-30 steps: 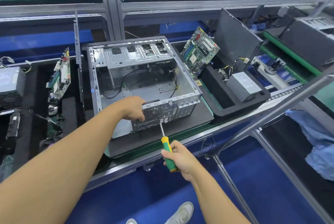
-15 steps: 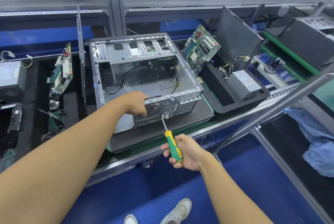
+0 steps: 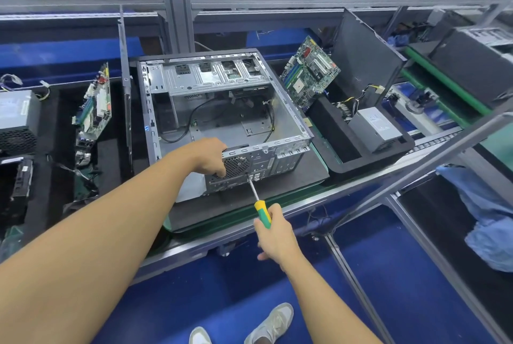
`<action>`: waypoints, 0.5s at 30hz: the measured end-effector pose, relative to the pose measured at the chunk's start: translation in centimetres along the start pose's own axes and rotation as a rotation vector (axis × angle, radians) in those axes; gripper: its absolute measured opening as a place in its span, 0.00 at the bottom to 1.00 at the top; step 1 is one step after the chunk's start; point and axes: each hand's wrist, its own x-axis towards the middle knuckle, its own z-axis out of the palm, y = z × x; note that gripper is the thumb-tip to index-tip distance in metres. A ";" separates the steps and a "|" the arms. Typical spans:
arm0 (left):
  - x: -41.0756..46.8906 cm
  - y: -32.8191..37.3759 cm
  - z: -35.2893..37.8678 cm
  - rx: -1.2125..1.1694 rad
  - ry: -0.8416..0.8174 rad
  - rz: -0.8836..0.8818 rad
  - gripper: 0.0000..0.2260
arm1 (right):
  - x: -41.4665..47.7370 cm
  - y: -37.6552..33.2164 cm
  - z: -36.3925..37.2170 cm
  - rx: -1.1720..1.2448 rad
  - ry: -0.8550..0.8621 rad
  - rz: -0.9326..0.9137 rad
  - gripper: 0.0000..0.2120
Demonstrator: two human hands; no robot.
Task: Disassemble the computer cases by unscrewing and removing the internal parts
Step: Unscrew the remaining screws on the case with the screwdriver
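An open grey computer case (image 3: 222, 121) lies on its side on a dark mat, its inside nearly bare apart from a few black cables. My left hand (image 3: 209, 157) grips the near rear edge of the case, beside the round fan grille (image 3: 236, 167). My right hand (image 3: 273, 235) holds a screwdriver (image 3: 262, 211) with a yellow and green handle. Its tip touches the rear panel just below the grille.
A green motherboard (image 3: 311, 71) leans on a black tray (image 3: 361, 160) to the right, with a grey power supply (image 3: 374, 124) inside. Another board (image 3: 95, 102) and power supply (image 3: 16, 118) stand at the left. An aluminium frame bar (image 3: 416, 154) crosses at the right. A blue cloth (image 3: 488, 218) lies below it.
My right hand has shifted its grip along the screwdriver handle while the tip stays on the rear panel. My left hand keeps its hold on the case edge.
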 end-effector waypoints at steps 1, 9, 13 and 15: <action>0.1 -0.1 0.0 0.000 -0.005 0.003 0.11 | 0.1 -0.3 -0.1 0.154 -0.083 0.077 0.11; 0.9 -0.5 -0.6 -0.307 -0.171 -0.007 0.12 | 0.0 1.3 -3.2 1.092 -0.657 0.362 0.19; 1.5 0.0 -0.7 -0.353 -0.245 -0.032 0.16 | -0.5 2.7 -3.0 1.295 -0.662 0.386 0.18; 1.6 -0.1 -0.6 -0.341 -0.225 -0.038 0.19 | -0.5 2.9 -3.0 1.230 -0.710 0.409 0.19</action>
